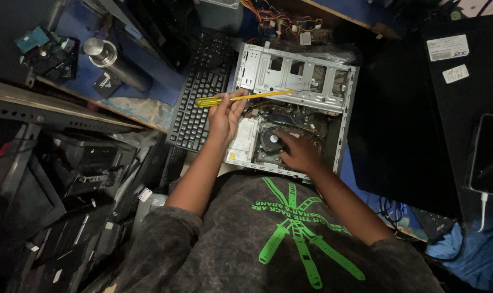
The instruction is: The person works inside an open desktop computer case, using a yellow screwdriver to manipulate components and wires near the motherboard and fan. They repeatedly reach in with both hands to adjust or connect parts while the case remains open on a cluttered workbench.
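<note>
Right hand [299, 153] low inside the open computer case [296, 81], fingers spread, resting beside the round cooler fan [272, 140], left hand [226, 113] closed around a yellow screwdriver [246, 97], lying across the case top, black keyboard [198, 92] beyond at left

The left hand [226, 115] was raised at the left edge of the case [298, 76], fingers curled shut round a screwdriver [246, 97] that lay across the case's upper part, forearm bare and bent up from the elbow. The right hand [299, 153] reached down inside the case, palm down, fingers spread on the parts there, gripping nothing.
</note>
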